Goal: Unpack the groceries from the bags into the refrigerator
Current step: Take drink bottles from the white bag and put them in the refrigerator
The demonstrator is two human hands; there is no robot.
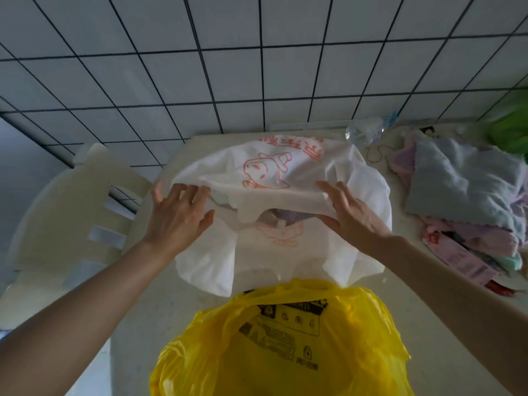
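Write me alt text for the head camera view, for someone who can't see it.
Two hands, left and right, pull open the mouth of a white plastic bag with a red cartoon print on a pale table. A yellow plastic bag sits nearer the camera, folded cloths lie at right, and a white chair stands at left.

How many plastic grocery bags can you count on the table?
2. The white bag lies mid-table, both hands on its mouth; the yellow bag sits nearest the camera. Others may be out of view.
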